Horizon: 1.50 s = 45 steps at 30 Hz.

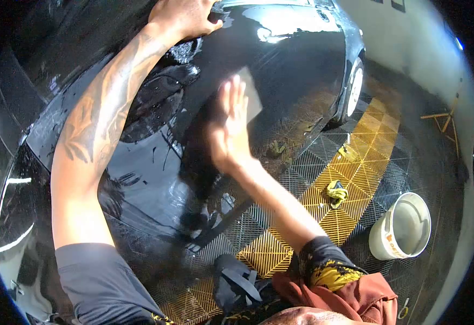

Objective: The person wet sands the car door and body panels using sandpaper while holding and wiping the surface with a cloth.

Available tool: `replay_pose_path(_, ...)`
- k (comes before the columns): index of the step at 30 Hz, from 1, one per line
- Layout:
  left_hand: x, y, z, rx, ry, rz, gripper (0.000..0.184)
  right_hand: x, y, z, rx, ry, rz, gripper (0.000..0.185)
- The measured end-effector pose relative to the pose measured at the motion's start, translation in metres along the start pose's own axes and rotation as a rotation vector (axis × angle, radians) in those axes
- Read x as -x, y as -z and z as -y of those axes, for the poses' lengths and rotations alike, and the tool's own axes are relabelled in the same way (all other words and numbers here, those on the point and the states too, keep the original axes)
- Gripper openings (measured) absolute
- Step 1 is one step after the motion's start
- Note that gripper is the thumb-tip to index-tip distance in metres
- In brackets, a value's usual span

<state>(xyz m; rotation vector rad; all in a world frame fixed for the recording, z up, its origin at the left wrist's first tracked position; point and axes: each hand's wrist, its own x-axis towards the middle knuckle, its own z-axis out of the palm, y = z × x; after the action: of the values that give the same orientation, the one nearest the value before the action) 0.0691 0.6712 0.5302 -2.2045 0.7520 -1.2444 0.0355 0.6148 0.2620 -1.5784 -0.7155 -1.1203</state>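
A dark, wet car body panel [291, 76] fills the upper middle of the view. Flat against it, my right hand [230, 124] presses on a thin greyish sheet [253, 97], whose edge shows beyond the fingertips; this hand is slightly blurred, with its fingers stretched out. My left hand [185, 16] rests at the top of the view on the car's upper edge, its fingers spread and partly cut off by the frame. Water and reflections cover the dark surface below my left forearm.
A white bucket [378, 238] of liquid stands on the right. A yellow and black cloth [336, 194] lies on the grey and yellow floor tiles [367, 146]. Near the right wall is a yellow stand [449, 116]. The car's wheel [355, 92] is at upper right.
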Motion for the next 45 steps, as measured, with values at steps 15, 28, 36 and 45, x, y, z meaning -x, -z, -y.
replay_pose_path(15,-0.002,0.002,0.001,-0.013,0.010,0.000,0.044,-0.053,0.005,-0.026,0.106,0.137,-0.009,0.086)
replay_pose_path(28,-0.001,-0.001,0.004,-0.067,0.117,-0.056,0.043,-0.056,0.002,-0.004,0.110,0.079,0.001,0.084)
replay_pose_path(36,-0.001,-0.001,0.002,-0.079,0.112,-0.065,0.042,-0.083,0.017,-0.048,0.167,0.075,-0.017,0.079)
replay_pose_path(45,-0.002,-0.003,0.003,-0.097,0.075,-0.049,0.042,-0.027,0.001,-0.032,0.084,0.050,-0.089,0.083)
